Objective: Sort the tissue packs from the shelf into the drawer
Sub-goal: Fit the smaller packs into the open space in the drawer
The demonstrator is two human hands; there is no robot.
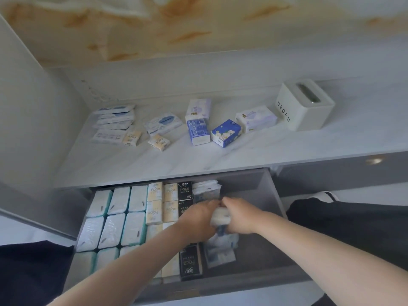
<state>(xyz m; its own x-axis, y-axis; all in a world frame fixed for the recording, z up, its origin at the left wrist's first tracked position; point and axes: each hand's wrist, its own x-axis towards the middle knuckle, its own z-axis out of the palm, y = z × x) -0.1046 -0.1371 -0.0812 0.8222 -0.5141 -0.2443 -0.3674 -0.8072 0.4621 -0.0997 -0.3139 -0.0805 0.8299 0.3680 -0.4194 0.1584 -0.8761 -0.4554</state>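
The grey drawer (254, 186) stands pulled out below the marble shelf (154, 164). Rows of white-and-teal packs (114, 219), beige and black "Face" packs (162, 202) fill its left half. Over the drawer's middle, my left hand (198, 219) and my right hand (240, 215) together grip a white tissue pack (220, 216) above a row of white-and-blue packs (220, 250). On the shelf lie a stack of flat white packs (112, 122), small beige packs (159, 142), blue packs (225, 133) and lilac-white packs (256, 121).
A white tissue box holder (304, 107) marked UEOFU stands at the shelf's right. The drawer's right half shows bare grey floor (260, 250). A second, closed drawer with a round knob (374, 161) is to the right. Dark clothing sits at lower left and right.
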